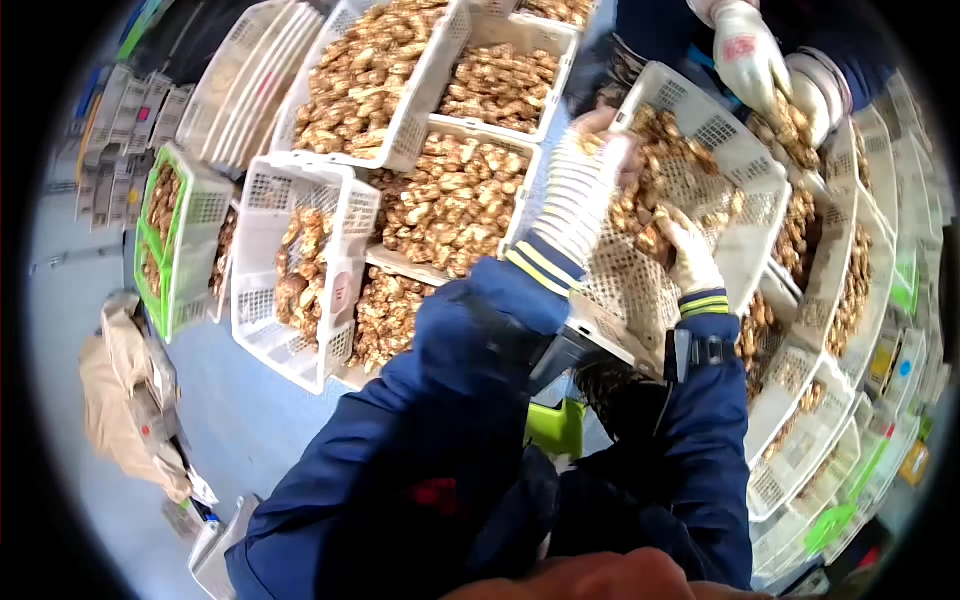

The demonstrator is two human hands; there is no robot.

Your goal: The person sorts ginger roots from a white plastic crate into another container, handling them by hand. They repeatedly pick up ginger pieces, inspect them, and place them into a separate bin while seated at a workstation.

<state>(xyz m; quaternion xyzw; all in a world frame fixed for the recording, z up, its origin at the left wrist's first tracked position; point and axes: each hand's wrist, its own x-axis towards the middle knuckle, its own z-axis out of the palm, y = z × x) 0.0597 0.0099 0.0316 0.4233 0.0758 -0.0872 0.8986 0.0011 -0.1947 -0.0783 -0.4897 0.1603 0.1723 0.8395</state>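
Note:
Both my hands wear white knitted gloves with striped cuffs and work at a white plastic crate (765,215) with perforated walls. Knobbly brown ginger roots (680,140) lie in its far and left part, leaving much of the mesh bottom bare. My left hand (592,165) is over the crate's left side, next to the roots; its fingers are smeared by motion, so their grip is unclear. Inside the crate, my right hand (692,252) has its fingers closed on a ginger root (650,240) at the edge of the pile.
Opposite, a co-worker's gloved hand (748,55) holds ginger roots (793,130). Ginger-filled crates (455,205) stand to the left, with a stack of white crates (250,85) behind. More crates (830,330) line the right side. A beige sack (125,380) lies on the blue floor (250,410).

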